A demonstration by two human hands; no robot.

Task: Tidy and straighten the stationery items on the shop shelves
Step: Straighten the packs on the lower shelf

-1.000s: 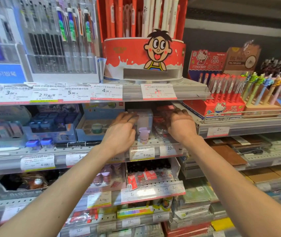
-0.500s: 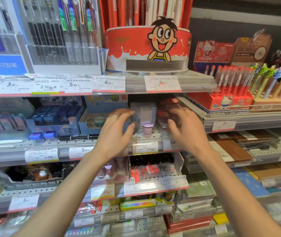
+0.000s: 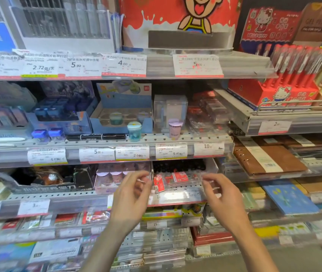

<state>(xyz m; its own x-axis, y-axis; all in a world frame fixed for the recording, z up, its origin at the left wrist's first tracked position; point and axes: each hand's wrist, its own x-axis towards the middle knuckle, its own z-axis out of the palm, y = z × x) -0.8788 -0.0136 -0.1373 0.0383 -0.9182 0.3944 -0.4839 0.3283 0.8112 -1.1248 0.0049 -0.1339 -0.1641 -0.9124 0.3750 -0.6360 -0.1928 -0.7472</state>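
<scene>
Left hand [image 3: 130,195] and right hand [image 3: 223,197], both empty with loosely curled fingers, were held before the clear red-labelled packet [image 3: 177,179], judged next for squaring.

- Bright, even shop light from above; shelf fronts and price labels [image 3: 124,64] well lit.
- Recesses under each shelf fall into shadow, darkest behind the black tray [image 3: 178,165].
- Glare: white hot spot on the clear label strip [image 3: 173,195] between the hands; sheen on the plastic-wrapped packets [image 3: 207,111].
- Motion blur on left hand [image 3: 130,197] and right hand [image 3: 222,199]; fingertips smeared.
- Softness grows toward bottom and left edges; small print unreadable.
- Wide-angle bowing: shelf lines curve, right-side shelves tilt away.
</scene>
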